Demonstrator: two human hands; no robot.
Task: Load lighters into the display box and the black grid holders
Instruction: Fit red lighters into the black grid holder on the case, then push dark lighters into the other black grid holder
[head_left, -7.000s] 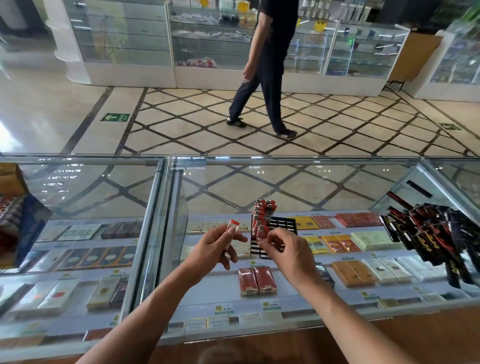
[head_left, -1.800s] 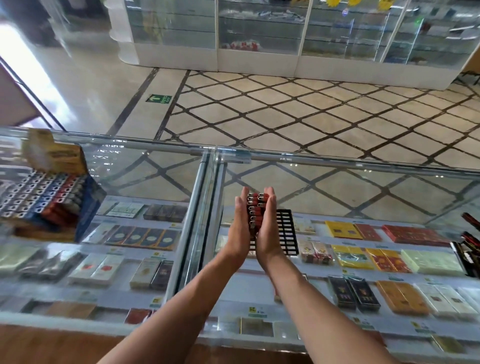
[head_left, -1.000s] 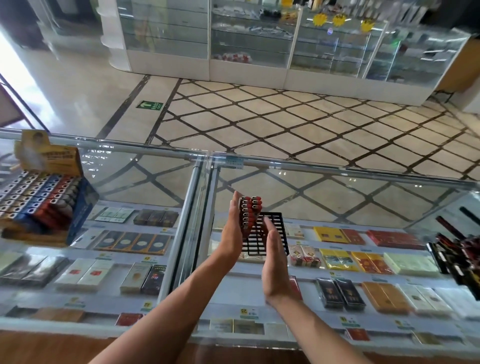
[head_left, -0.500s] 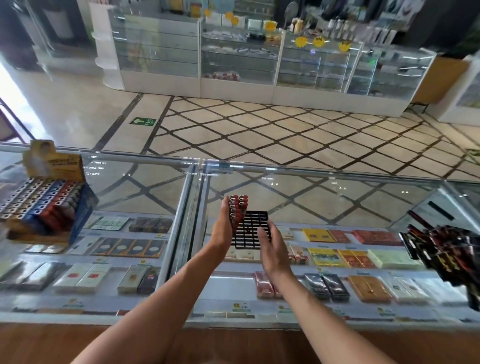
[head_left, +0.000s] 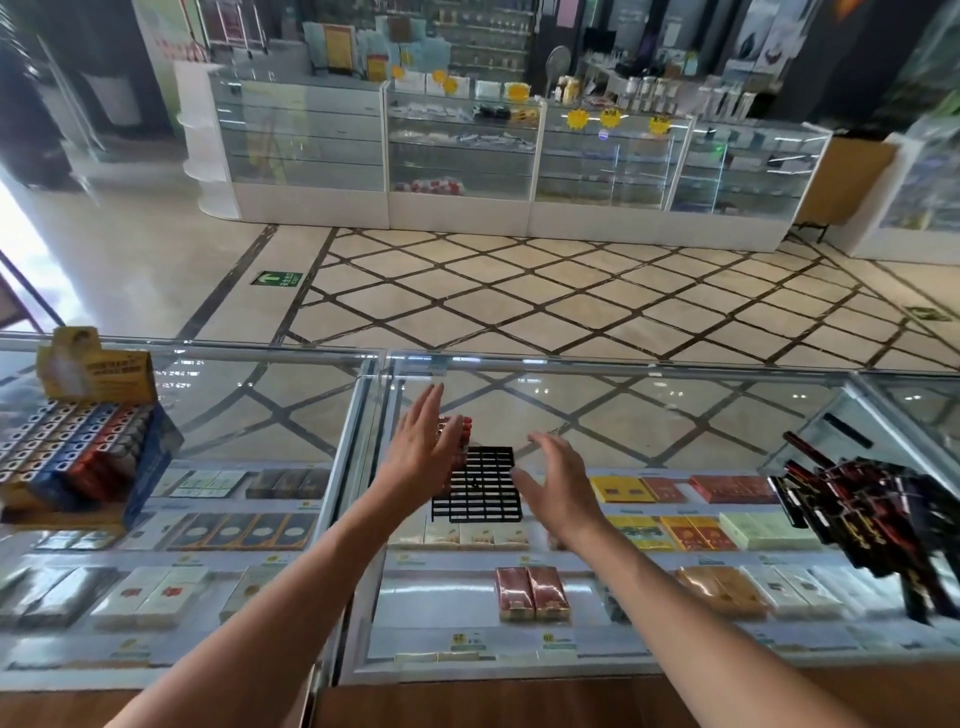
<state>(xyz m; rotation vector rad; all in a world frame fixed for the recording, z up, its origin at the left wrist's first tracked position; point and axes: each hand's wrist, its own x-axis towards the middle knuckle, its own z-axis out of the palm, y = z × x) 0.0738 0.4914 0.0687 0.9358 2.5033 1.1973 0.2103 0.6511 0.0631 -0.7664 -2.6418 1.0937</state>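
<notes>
1. Black grid holder (head_left: 485, 493) lies flat on the glass surface (head_left: 649, 415).
2. Red lighters (head_left: 464, 427) stand upright in the holder's far-left cells.
3. L hand (head_left: 423, 452): fingers (head_left: 430, 408) straight, released, palm at the lighters' left side; can't tell if touching.
4. R hand (head_left: 561, 486): just right of holder, fingers loosely spread, grasping nothing.
5. Display box (head_left: 78, 467) w/ lighter rows sits well left of holder; dark lighter pile (head_left: 872, 509) well right.
</notes>
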